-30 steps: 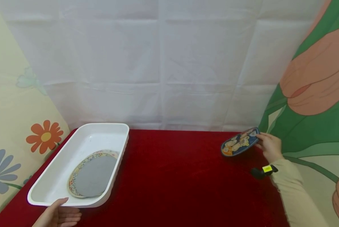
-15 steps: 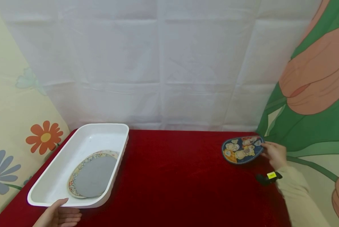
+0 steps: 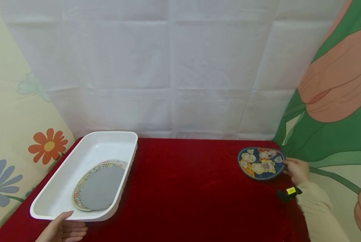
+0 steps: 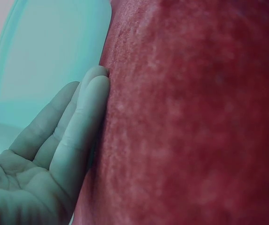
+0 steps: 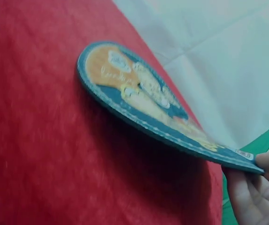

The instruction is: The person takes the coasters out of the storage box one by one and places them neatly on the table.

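Observation:
My right hand (image 3: 296, 169) pinches the edge of a round blue placemat (image 3: 262, 164) printed with cartoon bears, thumb on top and fingers beneath. In the right wrist view the placemat (image 5: 139, 103) slants over the red cloth, its far side raised and a shadow under it. My left hand (image 3: 62, 228) rests at the near corner of a white tray (image 3: 53, 188), its thumb at the rim and its fingers extended along the outside. Inside the tray lie a grey round mat (image 3: 103, 188) and, partly under it, flower-edged mats (image 3: 80, 191).
A red velvet cloth (image 3: 183, 181) covers the table between tray and placemat. White fabric (image 3: 174, 74) hangs behind the table. Flower-printed panels stand at the left (image 3: 20, 111) and right (image 3: 334, 101). A black strap with a yellow label (image 3: 290, 191) is on the right wrist.
My right hand has moved slightly right and down with the placemat, which has tipped from a steep slant to nearly flat. The left hand and the tray have stayed still.

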Action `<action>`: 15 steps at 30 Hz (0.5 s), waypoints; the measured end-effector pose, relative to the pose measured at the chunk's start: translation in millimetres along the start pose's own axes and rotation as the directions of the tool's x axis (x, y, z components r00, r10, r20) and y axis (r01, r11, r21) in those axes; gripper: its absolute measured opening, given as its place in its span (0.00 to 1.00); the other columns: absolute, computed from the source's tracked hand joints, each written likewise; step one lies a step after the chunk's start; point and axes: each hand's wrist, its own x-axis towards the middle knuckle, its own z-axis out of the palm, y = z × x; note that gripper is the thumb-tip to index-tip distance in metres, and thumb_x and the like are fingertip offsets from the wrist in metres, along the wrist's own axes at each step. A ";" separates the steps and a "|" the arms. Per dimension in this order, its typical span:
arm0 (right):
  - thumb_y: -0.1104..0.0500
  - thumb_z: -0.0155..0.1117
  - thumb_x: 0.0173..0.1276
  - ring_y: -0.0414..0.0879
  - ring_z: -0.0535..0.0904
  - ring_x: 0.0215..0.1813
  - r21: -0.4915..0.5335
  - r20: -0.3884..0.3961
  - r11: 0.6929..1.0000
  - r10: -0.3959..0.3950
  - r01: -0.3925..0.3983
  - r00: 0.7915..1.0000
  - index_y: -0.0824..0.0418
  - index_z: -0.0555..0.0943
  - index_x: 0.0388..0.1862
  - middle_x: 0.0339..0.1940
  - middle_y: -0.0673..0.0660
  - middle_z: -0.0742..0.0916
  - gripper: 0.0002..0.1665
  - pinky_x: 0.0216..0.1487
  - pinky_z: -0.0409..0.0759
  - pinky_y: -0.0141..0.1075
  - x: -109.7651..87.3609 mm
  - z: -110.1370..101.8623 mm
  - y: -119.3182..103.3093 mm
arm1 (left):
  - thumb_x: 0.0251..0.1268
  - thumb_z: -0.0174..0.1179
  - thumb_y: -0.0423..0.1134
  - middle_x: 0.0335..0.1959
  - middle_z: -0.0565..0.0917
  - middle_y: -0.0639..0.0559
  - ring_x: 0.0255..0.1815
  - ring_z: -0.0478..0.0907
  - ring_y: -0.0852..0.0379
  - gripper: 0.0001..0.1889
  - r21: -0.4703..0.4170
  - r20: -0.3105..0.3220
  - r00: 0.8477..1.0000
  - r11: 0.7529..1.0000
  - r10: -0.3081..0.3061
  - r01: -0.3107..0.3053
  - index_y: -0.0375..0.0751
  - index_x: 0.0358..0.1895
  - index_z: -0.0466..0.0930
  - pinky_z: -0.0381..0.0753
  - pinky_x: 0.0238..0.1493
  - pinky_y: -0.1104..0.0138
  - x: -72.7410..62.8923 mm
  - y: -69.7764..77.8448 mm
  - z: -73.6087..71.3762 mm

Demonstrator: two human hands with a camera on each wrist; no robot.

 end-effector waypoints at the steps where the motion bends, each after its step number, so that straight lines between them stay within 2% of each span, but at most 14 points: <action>1: 0.70 0.53 0.60 0.34 0.77 0.20 -0.027 0.012 1.000 -0.002 0.002 1.000 0.58 0.74 0.29 0.17 0.42 0.78 0.07 0.22 0.80 0.29 -2.1 -0.4 -1.0 | 0.70 0.30 0.58 0.39 0.84 0.43 0.45 0.79 0.44 0.32 -0.002 0.004 1.000 1.000 -0.001 0.001 0.41 0.38 0.84 0.73 0.51 0.55 0.1 0.1 0.4; 3: 0.70 0.51 0.60 0.34 0.77 0.20 -0.047 0.013 0.999 0.018 -0.017 1.000 0.60 0.74 0.30 0.16 0.42 0.78 0.07 0.22 0.80 0.30 -4.6 -1.7 -1.8 | 0.70 0.30 0.58 0.39 0.84 0.43 0.45 0.79 0.44 0.32 -0.005 0.013 1.000 1.000 -0.002 0.002 0.41 0.38 0.84 0.73 0.51 0.55 0.2 0.3 0.9; 5: 0.70 0.51 0.61 0.34 0.76 0.20 -0.100 0.008 0.995 0.025 -0.024 1.000 0.64 0.77 0.35 0.17 0.42 0.77 0.08 0.23 0.80 0.31 -6.7 -2.4 -2.3 | 0.70 0.30 0.58 0.39 0.84 0.43 0.45 0.79 0.44 0.32 -0.003 0.013 1.000 1.000 0.001 -0.001 0.41 0.38 0.84 0.73 0.51 0.55 0.1 0.3 1.2; 7: 0.70 0.50 0.61 0.33 0.75 0.21 -0.162 0.001 0.986 0.024 -0.024 1.000 0.73 0.75 0.44 0.18 0.42 0.76 0.13 0.24 0.81 0.31 -6.9 -2.9 -1.0 | 0.70 0.30 0.58 0.39 0.84 0.43 0.45 0.79 0.44 0.32 0.004 0.006 1.000 1.000 0.005 -0.005 0.41 0.38 0.84 0.73 0.51 0.55 -0.2 0.2 1.2; 9: 0.70 0.50 0.61 0.33 0.75 0.20 -0.211 -0.007 0.977 0.010 -0.011 1.000 0.84 0.68 0.51 0.18 0.43 0.75 0.22 0.23 0.81 0.32 -6.4 -3.4 1.4 | 0.70 0.31 0.57 0.39 0.84 0.42 0.45 0.79 0.44 0.32 0.013 -0.006 1.000 1.000 0.009 -0.009 0.40 0.38 0.84 0.74 0.51 0.54 -0.5 -0.2 1.2; 10: 0.70 0.50 0.61 0.33 0.74 0.20 -0.232 -0.010 0.973 0.004 -0.007 1.000 0.87 0.64 0.53 0.19 0.44 0.75 0.25 0.23 0.81 0.32 -6.0 -3.7 2.9 | 0.70 0.31 0.57 0.39 0.84 0.42 0.45 0.80 0.43 0.32 0.017 -0.011 1.000 1.000 0.009 -0.009 0.40 0.38 0.84 0.74 0.51 0.54 -0.5 -0.3 1.2; 13: 0.70 0.50 0.60 0.32 0.74 0.19 -0.287 -0.021 0.958 -0.019 0.013 1.000 0.89 0.64 0.52 0.19 0.48 0.75 0.25 0.21 0.80 0.32 -4.6 -5.0 8.3 | 0.70 0.31 0.57 0.39 0.84 0.42 0.45 0.80 0.43 0.32 0.025 -0.019 1.000 1.000 0.010 -0.010 0.39 0.38 0.83 0.74 0.50 0.54 -0.5 -0.8 1.2; 15: 0.69 0.49 0.60 0.33 0.74 0.18 -0.360 -0.024 0.932 -0.050 0.038 0.998 0.89 0.65 0.51 0.21 0.57 0.78 0.24 0.20 0.80 0.31 -4.1 -6.4 13.0 | 0.70 0.31 0.57 0.39 0.84 0.42 0.45 0.80 0.43 0.32 0.026 -0.021 1.000 1.000 0.010 -0.010 0.39 0.38 0.83 0.74 0.50 0.54 -0.4 -1.0 1.2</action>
